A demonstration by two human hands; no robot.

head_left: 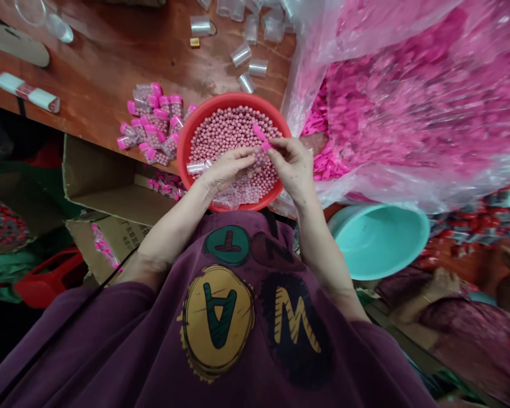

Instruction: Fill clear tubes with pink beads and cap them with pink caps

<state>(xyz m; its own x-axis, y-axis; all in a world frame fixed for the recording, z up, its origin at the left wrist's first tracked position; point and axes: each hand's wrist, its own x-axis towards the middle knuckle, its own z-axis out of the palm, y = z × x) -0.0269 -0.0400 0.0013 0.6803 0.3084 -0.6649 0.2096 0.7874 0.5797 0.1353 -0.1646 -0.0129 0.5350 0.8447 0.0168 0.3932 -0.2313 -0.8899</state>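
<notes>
Over a red basin (182, 148) of pink beads (229, 126), my two hands meet at one small clear bottle (260, 158) with pink beads inside. My left hand (228, 168) is closed round the bottle's body. My right hand (295, 167) pinches a bright pink plastic cap (260, 135) at the bottle's mouth; how far it is seated I cannot tell. A clear empty tube (199, 167) rests on the beads beside my left wrist. More clear tubes (238, 196) lie at the basin's near edge, partly bead-covered.
Left of the basin sits a pile of filled, pink-capped bottles (155, 122). Clear tubes (241, 55) are scattered behind. A plastic bag (310, 73) of pink caps (391, 113) lies right, above a turquoise basin (378, 241). Cardboard boxes (106, 181) stand lower left. A co-worker's hand (444, 283) is at right.
</notes>
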